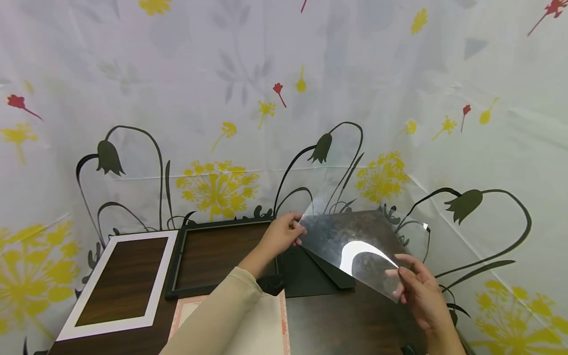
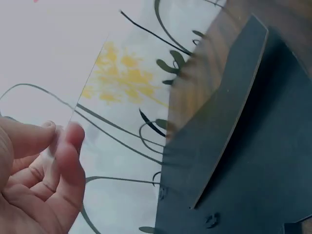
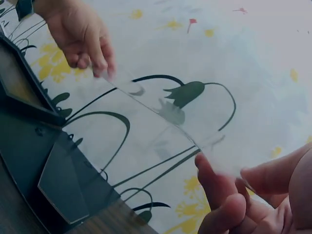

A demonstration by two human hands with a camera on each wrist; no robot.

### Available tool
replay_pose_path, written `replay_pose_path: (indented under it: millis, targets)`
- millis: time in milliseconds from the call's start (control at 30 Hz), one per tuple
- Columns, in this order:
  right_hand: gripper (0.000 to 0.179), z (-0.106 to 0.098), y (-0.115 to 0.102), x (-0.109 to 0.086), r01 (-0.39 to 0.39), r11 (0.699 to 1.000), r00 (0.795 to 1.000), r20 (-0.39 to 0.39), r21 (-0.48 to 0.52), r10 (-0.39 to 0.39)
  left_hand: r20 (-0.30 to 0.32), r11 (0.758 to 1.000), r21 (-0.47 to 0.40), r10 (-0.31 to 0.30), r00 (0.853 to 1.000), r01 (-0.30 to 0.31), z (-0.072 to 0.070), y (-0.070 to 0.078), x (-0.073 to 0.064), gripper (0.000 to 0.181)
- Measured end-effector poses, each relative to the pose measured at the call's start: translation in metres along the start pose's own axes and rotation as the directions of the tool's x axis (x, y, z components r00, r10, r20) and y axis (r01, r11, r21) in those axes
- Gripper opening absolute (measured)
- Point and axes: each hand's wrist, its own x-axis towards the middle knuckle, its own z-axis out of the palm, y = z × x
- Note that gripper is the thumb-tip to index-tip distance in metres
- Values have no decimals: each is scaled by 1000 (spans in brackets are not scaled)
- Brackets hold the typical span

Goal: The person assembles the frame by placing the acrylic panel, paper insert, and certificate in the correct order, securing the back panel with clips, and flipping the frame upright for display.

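Between my two hands, a clear transparent sheet (image 1: 330,249) hangs tilted above the table, a bright curved reflection on its surface. My left hand (image 1: 280,231) pinches its left end between thumb and fingers, as the left wrist view shows at the sheet's thin edge. At the lower right end, the thumb and fingers of my right hand (image 1: 421,293) pinch the sheet too. Beneath it lies a black backing board (image 1: 303,278) with a stand flap (image 2: 229,107) angled up from it. Seen from the right wrist, the sheet's edge runs in a line from one hand to the other.
Left of the backing board lies an empty black picture frame (image 1: 176,266). Farther left is a white mat (image 1: 111,324) with a rectangular opening. A cream paper with a red patterned border (image 1: 284,320) lies at the front, partly under my left forearm. A flower-printed cloth (image 1: 266,123) hangs behind.
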Motion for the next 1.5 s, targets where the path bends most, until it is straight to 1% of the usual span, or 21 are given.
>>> replay_pose_path:
  millis: [33,100,167,233,300,333,400,467,567,667,733,867,1000,1133,1267,1400,1500]
  targets:
    - [32,1,1,1,0,1000,1000,-16,-15,-1,9,997,-75,-9,1000,9,-2,-1,-3,45]
    - [27,5,4,4,-9,999,998,-56,-47,6,14,982,-186,-19,1000,21,-6,-3,-11,38]
    - [22,10,4,6,-33,996,994,-102,-81,25,23,963,-267,-31,999,36,-9,-5,-20,32]
    - [19,15,4,8,-53,994,990,-134,-100,39,32,942,-331,-47,998,55,-12,-9,-27,29]
    - [19,20,3,10,-64,992,987,-153,-110,46,34,925,-375,-56,998,65,-15,-13,-35,29]
    - [20,22,3,12,-66,991,987,-155,-113,48,29,918,-391,-62,998,68,-17,-15,-38,29]
    - [23,27,4,15,-64,991,990,-132,-116,49,14,908,-413,-72,997,71,-22,-19,-46,29]
    - [26,32,7,19,-54,991,996,-83,-119,44,-9,906,-417,-90,996,78,-27,-23,-57,29]
    - [31,40,14,24,-40,992,999,8,-118,41,-48,901,-419,-147,988,113,-34,-31,-75,29]
    - [35,47,20,27,-38,992,997,55,-119,45,-76,895,-421,-193,978,144,-39,-36,-91,30]
    - [38,52,22,29,-44,991,996,67,-125,53,-87,893,-423,-211,973,156,-42,-39,-100,30]
    - [45,67,25,39,-66,986,995,59,-152,76,-106,887,-429,-237,966,171,-49,-42,-116,30]
    - [47,84,26,53,-109,978,991,54,-180,121,-153,888,-428,-253,955,167,-62,-46,-131,31]
    - [44,99,29,62,-159,967,983,64,-200,175,-211,892,-418,-280,936,173,-76,-48,-146,32]
    - [41,114,35,67,-170,960,976,99,-221,196,-259,899,-395,-305,916,187,-88,-53,-156,35]
    - [36,129,44,75,-168,963,970,137,-212,199,-291,900,-383,-333,897,209,-94,-62,-163,35]
    - [31,140,54,79,-168,964,970,137,-204,198,-300,891,-389,-363,882,235,-94,-70,-168,35]
